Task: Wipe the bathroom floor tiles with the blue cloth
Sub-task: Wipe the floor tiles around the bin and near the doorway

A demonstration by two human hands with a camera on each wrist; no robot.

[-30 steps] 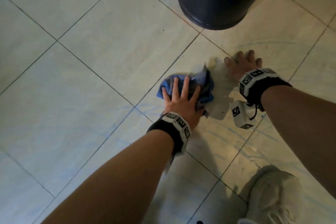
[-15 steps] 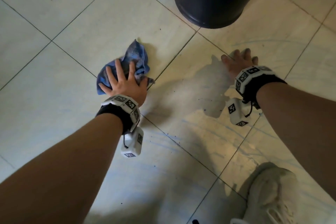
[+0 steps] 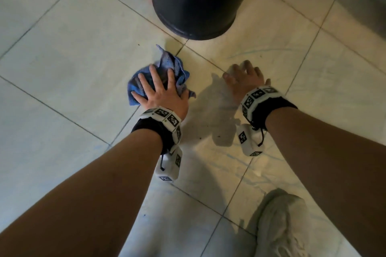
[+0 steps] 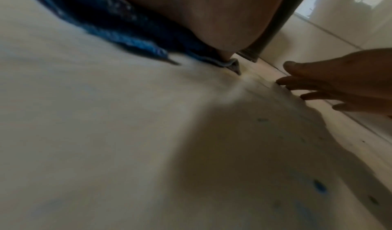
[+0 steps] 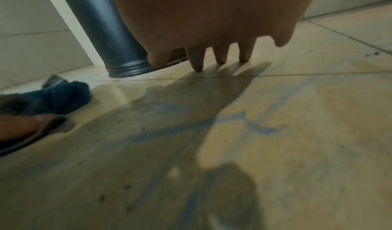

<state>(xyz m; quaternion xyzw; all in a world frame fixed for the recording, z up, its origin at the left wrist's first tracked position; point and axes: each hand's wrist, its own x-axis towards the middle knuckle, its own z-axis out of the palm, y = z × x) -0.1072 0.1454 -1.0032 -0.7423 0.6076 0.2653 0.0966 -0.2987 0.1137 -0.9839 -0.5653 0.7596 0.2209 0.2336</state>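
Floor tiles [image 3: 69,64] of pale stone fill the head view, crossed by thin dark grout lines. On them, near the middle, lies the blue cloth [image 3: 167,64], bunched into a crumpled wad just on the near side of a black cylindrical bin [image 3: 196,0]. The left hand [image 3: 161,92] lies flat on top of the cloth, fingers straight and spread, pressing it to the floor; cloth sticks out past the fingertips on the far side and at the left edge of the palm. The left wrist view shows the palm's underside resting on the blue fabric [image 4: 118,25], though that picture is blurred. To the right of the cloth, apart from it, the right hand [image 3: 245,78] is planted on bare tile with fingers extended and splayed, holding nothing; its fingertips [image 5: 198,65] touch the floor near the bin's base. Faint blue streaks [image 5: 260,129] mark the tile near the right hand. At the near right corner stands a white shoe [image 3: 281,227].
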